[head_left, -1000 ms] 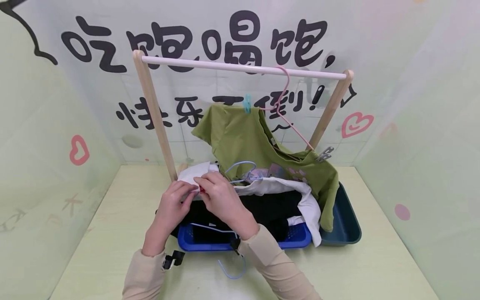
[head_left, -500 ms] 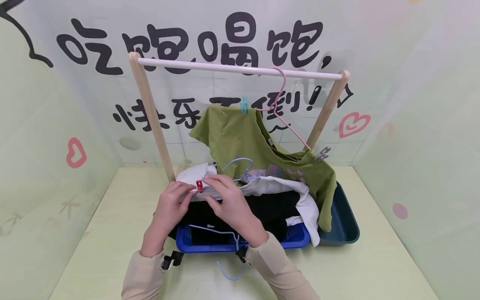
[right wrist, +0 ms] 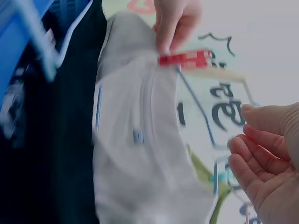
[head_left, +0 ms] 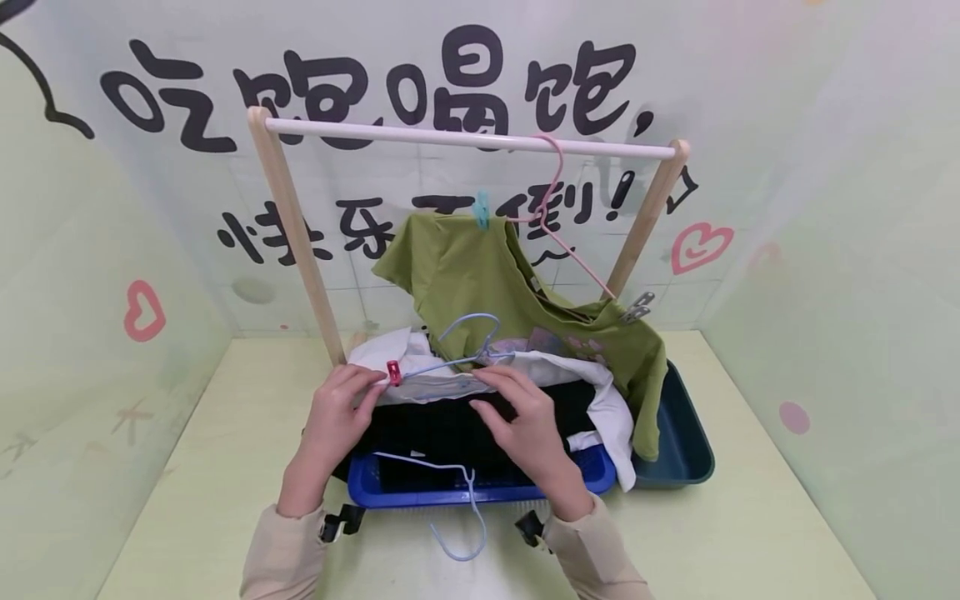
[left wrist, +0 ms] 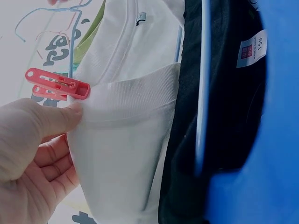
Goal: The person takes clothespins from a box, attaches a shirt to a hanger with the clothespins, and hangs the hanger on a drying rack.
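Note:
My left hand (head_left: 335, 417) pinches the shoulder edge of a white T-shirt (left wrist: 121, 154) between thumb and fingers. Right above the thumb, a red clothespin (left wrist: 58, 85) clamps that edge at the end of a light blue hanger (head_left: 450, 362). The hanger's hook points up toward the rack. My right hand (head_left: 528, 425) is at the shirt's collar side in the head view, thumb and fingers apart and loosely bent. In the right wrist view nothing lies between its fingers. Below the shirt is a black garment (head_left: 450, 433) with a white label, over a blue basket (head_left: 420, 500).
A wooden rack with a white rod (head_left: 450, 137) carries a pink hanger (head_left: 577, 254) with a green T-shirt (head_left: 465, 275), held by teal (head_left: 482, 211) and grey (head_left: 637, 308) clothespins. A second blue hanger (head_left: 474, 517) overhangs the basket's front. A dark green basin (head_left: 682, 450) stands right.
My right hand has come off the red clothespin and moved right along the hanger, its fingers opening. The clothespin stays on the shirt, and the left hand keeps its pinch.

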### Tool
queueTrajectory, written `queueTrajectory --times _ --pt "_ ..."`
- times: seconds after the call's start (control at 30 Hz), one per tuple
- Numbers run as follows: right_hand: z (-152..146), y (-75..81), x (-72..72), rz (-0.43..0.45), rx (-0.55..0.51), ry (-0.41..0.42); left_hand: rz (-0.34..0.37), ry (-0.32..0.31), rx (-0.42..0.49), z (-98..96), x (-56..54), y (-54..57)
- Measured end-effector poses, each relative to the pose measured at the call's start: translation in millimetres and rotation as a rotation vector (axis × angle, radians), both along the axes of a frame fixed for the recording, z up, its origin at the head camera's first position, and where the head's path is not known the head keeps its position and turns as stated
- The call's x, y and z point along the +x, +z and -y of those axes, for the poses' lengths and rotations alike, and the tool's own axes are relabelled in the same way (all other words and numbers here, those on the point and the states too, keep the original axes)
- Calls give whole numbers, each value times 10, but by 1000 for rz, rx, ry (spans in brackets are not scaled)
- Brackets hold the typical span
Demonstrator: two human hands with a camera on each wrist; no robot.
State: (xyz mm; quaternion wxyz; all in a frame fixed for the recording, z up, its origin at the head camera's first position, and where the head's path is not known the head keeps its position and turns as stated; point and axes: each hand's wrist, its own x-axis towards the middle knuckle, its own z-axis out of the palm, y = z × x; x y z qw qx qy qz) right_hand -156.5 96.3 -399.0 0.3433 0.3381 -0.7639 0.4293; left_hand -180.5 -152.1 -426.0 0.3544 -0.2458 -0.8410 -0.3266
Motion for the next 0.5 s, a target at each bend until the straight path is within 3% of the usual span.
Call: queueTrajectory --times 0.3,0.5 --pt "-471 -149 58 71 -14 -116 -22 -6 5 13 -4 -16" --pt "-718 -205 106 72 -1 -197 -20 -14 9 5 -7 0"
